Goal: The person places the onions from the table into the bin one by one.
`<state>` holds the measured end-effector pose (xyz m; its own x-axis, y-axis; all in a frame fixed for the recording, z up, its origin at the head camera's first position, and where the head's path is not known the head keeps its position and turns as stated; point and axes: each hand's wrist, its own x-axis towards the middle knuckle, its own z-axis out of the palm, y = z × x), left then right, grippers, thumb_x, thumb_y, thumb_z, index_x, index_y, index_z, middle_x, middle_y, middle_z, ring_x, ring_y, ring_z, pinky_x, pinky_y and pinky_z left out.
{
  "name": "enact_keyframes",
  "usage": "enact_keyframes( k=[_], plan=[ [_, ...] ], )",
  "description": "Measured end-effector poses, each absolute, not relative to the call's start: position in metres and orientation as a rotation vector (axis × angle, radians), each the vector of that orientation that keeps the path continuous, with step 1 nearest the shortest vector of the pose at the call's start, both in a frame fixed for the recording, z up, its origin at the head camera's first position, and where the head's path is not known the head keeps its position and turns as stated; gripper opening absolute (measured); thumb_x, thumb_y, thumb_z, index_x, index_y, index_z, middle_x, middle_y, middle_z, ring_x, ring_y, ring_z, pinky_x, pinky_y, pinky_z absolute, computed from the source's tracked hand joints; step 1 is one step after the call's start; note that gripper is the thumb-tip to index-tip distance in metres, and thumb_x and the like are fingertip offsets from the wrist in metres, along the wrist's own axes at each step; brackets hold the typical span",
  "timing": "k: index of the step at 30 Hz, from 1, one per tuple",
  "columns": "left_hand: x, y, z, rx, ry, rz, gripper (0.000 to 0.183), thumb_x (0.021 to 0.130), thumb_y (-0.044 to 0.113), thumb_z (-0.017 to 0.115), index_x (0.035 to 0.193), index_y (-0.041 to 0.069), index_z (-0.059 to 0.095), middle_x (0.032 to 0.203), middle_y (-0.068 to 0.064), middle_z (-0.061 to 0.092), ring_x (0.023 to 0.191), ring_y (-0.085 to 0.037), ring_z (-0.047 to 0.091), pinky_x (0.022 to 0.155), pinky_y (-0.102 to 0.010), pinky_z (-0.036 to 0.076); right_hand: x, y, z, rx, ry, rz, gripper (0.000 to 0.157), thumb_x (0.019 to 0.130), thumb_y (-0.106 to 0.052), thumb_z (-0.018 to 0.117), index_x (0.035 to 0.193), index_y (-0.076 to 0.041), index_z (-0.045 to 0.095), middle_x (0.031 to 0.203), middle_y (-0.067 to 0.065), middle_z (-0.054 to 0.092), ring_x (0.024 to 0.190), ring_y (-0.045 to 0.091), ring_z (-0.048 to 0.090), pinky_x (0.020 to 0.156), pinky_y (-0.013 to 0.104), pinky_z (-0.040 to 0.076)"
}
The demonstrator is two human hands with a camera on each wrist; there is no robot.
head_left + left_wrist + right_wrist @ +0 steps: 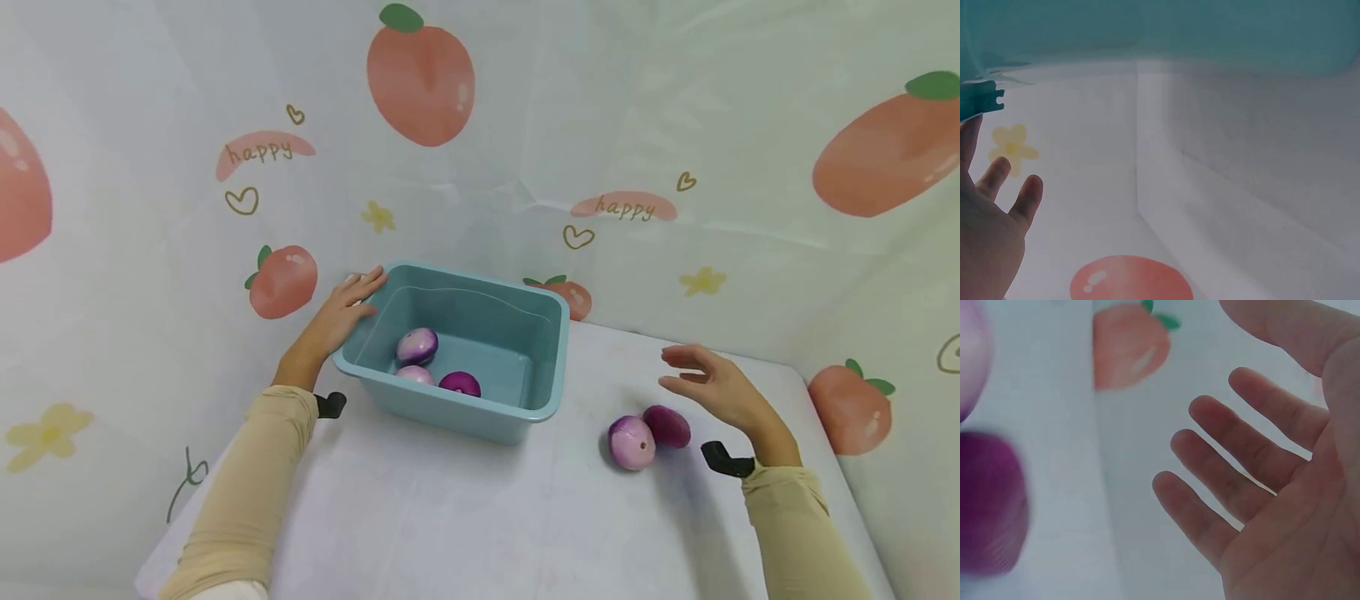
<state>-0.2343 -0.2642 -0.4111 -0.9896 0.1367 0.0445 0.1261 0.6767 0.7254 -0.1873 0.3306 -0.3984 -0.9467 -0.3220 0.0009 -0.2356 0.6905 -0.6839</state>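
Note:
My left hand (350, 304) rests at the left rim of a blue-green plastic basin (457, 421), its fingers extended along the corner. In the left wrist view, fingers (1027, 203) are spread below the basin's edge. Inside the basin lie a purple-and-white onion (417, 345), a pale pink one (415, 375) and a dark magenta one (460, 383). My right hand (716, 387) hovers, holding nothing, above a pale purple onion (632, 443) and a dark maroon oval piece (667, 426), which sit together on the table. The right wrist view shows its fingers (1229, 487) apart and relaxed.
A white-covered table (450, 517) carries everything. Behind it and along both sides hangs a pale cloth (480, 192) printed with peaches, hearts and flowers. The basin stands close to the back cloth.

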Motion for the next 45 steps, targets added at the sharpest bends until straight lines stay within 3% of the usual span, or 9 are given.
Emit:
enact_keyframes(
  k=[4, 10, 14, 18, 22, 25, 32, 38, 45],
  plan=[
    [-0.234, -0.265, -0.409, 0.216, 2.861, 1.232, 0.060, 0.102, 0.024, 0.044, 0.159, 0.036, 0.033, 0.171, 0.013, 0.019, 0.162, -0.032, 0.001, 0.121, -0.075, 0.005, -0.178, 0.350, -0.420, -0.414, 2.777, -1.151, 0.056, 0.095, -0.028, 0.072, 0.141, -0.002, 0.054, 0.140, 0.024, 0.059, 0.104, -0.026, 0.048, 0.089, 0.000, 0.044],
    [-0.233, -0.267, -0.409, 0.206, 2.868, 1.237, 0.059, 0.102, 0.024, 0.044, 0.159, 0.035, 0.033, 0.171, 0.013, 0.019, 0.162, -0.030, 0.000, 0.121, -0.075, 0.005, -0.168, 0.365, -0.454, -0.344, 2.797, -1.246, 0.060, 0.094, -0.024, 0.074, 0.144, 0.001, 0.052, 0.141, 0.025, 0.058, 0.110, -0.026, 0.048, 0.089, 0.000, 0.044],
    [-0.233, -0.267, -0.410, 0.210, 2.864, 1.246, 0.059, 0.102, 0.024, 0.045, 0.159, 0.035, 0.034, 0.171, 0.014, 0.019, 0.162, -0.030, 0.000, 0.121, -0.074, 0.005, -0.162, 0.368, -0.472, -0.237, 2.757, -1.251, 0.066, 0.096, -0.028, 0.071, 0.150, 0.000, 0.046, 0.148, 0.026, 0.053, 0.128, 0.007, 0.060, 0.087, 0.000, 0.043],
    [-0.233, -0.267, -0.411, 0.207, 2.867, 1.257, 0.059, 0.102, 0.024, 0.045, 0.159, 0.035, 0.035, 0.171, 0.013, 0.020, 0.162, -0.029, 0.000, 0.122, -0.074, 0.005, -0.160, 0.367, -0.485, -0.166, 2.685, -1.238, 0.071, 0.097, -0.034, 0.068, 0.156, -0.005, 0.039, 0.153, 0.027, 0.048, 0.139, 0.045, 0.050, 0.085, 0.001, 0.039],
    [-0.234, -0.266, -0.412, 0.214, 2.857, 1.282, 0.059, 0.102, 0.023, 0.046, 0.158, 0.034, 0.036, 0.171, 0.012, 0.021, 0.162, -0.030, 0.001, 0.122, -0.073, 0.005, -0.159, 0.364, -0.495, -0.137, 2.655, -1.226, 0.073, 0.098, -0.037, 0.067, 0.158, -0.008, 0.037, 0.154, 0.024, 0.049, 0.132, 0.027, 0.059, 0.087, 0.002, 0.039],
    [-0.234, -0.266, -0.413, 0.216, 2.850, 1.291, 0.059, 0.102, 0.022, 0.047, 0.158, 0.033, 0.036, 0.171, 0.011, 0.021, 0.162, -0.030, 0.001, 0.123, -0.073, 0.005, -0.160, 0.362, -0.499, -0.111, 2.651, -1.206, 0.070, 0.099, -0.040, 0.064, 0.157, -0.010, 0.039, 0.153, 0.022, 0.051, 0.123, 0.010, 0.054, 0.087, 0.006, 0.042],
    [-0.234, -0.267, -0.412, 0.196, 2.849, 1.282, 0.058, 0.103, 0.024, 0.046, 0.158, 0.036, 0.034, 0.170, 0.014, 0.021, 0.163, -0.029, 0.000, 0.122, -0.073, 0.006, -0.163, 0.359, -0.505, -0.059, 2.607, -1.232, 0.065, 0.100, -0.043, 0.061, 0.154, -0.011, 0.044, 0.150, 0.027, 0.048, 0.132, 0.040, 0.048, 0.096, 0.031, 0.046],
    [-0.235, -0.264, -0.409, 0.210, 2.847, 1.272, 0.058, 0.103, 0.024, 0.045, 0.159, 0.034, 0.034, 0.171, 0.012, 0.020, 0.162, -0.030, -0.001, 0.123, -0.073, 0.005, -0.161, 0.360, -0.506, -0.025, 2.623, -1.246, 0.065, 0.100, -0.044, 0.060, 0.153, -0.009, 0.044, 0.149, 0.025, 0.051, 0.131, 0.036, 0.048, 0.089, 0.015, 0.043],
    [-0.234, -0.262, -0.409, 0.199, 2.839, 1.284, 0.058, 0.102, 0.024, 0.046, 0.158, 0.034, 0.036, 0.171, 0.012, 0.022, 0.162, -0.030, 0.000, 0.123, -0.072, 0.005, -0.162, 0.355, -0.493, 0.010, 2.648, -1.294, 0.066, 0.100, -0.045, 0.061, 0.153, -0.009, 0.044, 0.149, 0.026, 0.051, 0.131, 0.037, 0.049, 0.091, 0.021, 0.044]
  ],
)
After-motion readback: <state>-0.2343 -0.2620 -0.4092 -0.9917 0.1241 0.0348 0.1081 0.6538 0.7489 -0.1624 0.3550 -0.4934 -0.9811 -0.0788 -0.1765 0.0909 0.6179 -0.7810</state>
